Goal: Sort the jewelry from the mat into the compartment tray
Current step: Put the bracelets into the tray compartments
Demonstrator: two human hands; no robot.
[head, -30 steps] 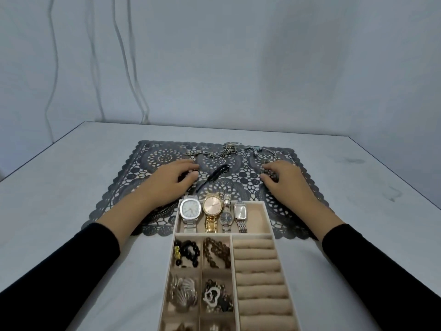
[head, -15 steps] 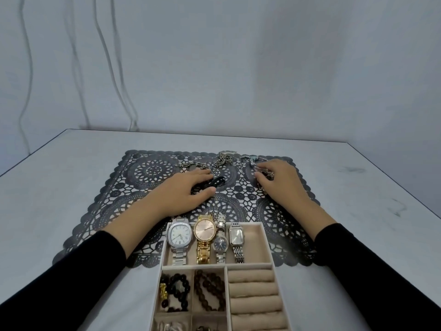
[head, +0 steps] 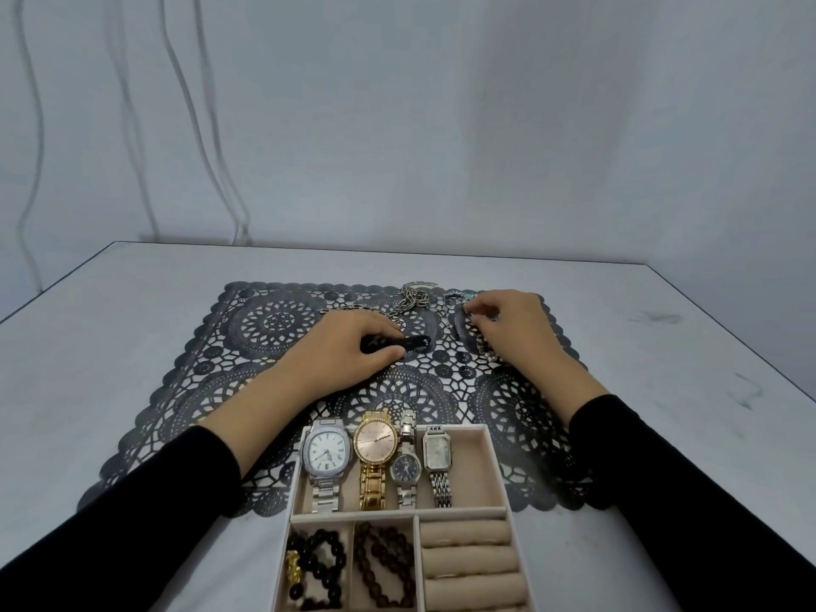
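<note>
Head view
Left hand (head: 349, 346): fingers curled close together over a slim black piece (head: 417, 342), thumb beneath it; its end pokes out past the fingertips.
Right hand (head: 519, 331): fingertips bunched, pinching the far end of a linked bracelet (head: 483, 344), which trails back below the fingers.
Mat (head: 265, 320): under both hands.
Silver chains (head: 413, 298): on the mat just beyond the left fingertips, between the hands.
Tray (head: 470, 474): nearer than both wrists; its far compartment holds four watches (head: 375, 443).
</note>
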